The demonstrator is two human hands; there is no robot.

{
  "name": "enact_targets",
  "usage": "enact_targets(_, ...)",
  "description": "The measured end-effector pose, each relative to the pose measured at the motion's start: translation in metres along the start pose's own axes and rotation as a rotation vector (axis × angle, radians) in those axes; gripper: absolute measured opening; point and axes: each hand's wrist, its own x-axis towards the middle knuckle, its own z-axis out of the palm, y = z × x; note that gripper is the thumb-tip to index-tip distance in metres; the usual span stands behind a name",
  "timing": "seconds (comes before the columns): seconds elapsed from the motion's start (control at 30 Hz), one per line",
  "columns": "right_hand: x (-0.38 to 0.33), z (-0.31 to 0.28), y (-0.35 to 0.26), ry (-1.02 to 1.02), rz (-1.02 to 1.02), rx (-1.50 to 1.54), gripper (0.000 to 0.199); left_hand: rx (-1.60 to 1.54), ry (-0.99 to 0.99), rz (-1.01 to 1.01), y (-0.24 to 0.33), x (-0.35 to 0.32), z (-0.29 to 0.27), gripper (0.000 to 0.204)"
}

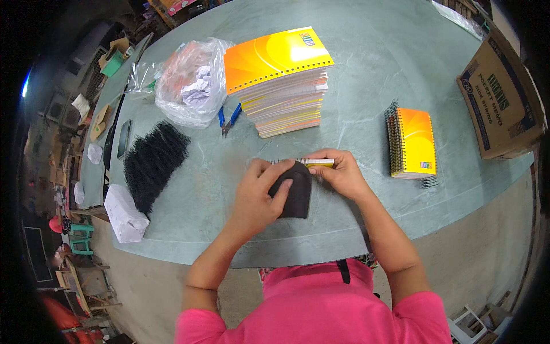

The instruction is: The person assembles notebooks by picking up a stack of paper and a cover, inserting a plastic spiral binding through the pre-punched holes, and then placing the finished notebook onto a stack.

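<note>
Near the front edge of the grey-green bench, the left hand lies with its fingers curled over a dark pad, pressing it down. Just beside it, the right hand is closed and pinches a small yellow notebook with a wire spiral, touching the pad's top. Further left lies a heap of black wire spirals. To the right rests a stack of bound notebooks. Behind stands a tall pile of unbound yellow notebooks, with a plastic bag beside it.
</note>
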Motion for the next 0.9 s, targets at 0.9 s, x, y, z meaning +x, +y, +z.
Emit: enact_targets(0.9, -0.004, 0.006, 0.000, -0.045, -0.259, -0.005, 0.025, 0.341, -0.161, 0.241, -0.016, 0.017, -0.007, 0.023)
